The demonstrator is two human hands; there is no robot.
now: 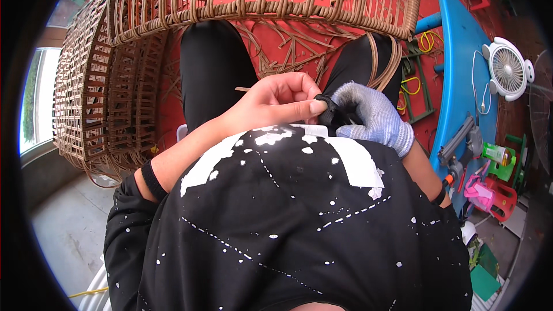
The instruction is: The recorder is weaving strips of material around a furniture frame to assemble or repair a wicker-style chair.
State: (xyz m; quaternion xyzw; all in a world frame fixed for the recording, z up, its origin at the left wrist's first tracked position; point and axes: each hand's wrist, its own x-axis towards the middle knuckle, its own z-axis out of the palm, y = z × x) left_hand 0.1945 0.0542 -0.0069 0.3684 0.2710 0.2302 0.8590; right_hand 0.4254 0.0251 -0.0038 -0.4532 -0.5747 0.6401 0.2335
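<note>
A: Far left, brown open-lattice wicker frames (80, 92) crowd together by the light!

B: And from there a long, brown, rattan-wrapped frame (259, 10) stretches across, above two black-trousered knees (216, 69).

A: Below it, here's the bare left hand (276, 101), thumb and fingers pinched narrow. On what?

B: On a small, black, soft-looking bundle (328, 116)! It sits between the two hands, just in front of the black shirt with white flecks (276, 207). Exactly what it is, I cannot tell.

A: On the bundle's right side, the right hand (374, 118), in a pale grey knitted glove, curls its fingers in and holds it too.

B: Past that glove, loose brown rattan strands (389, 60) loop by the right knee, and cut strips litter the red floor around the legs.

A: Further right, the smooth blue worktop (455, 52), a grey metal tool (459, 141) towards its near end!

B: Then a pink item (479, 193), a round white fan (508, 69) by the worktop's right edge, and a red plastic stool (507, 200).
</note>
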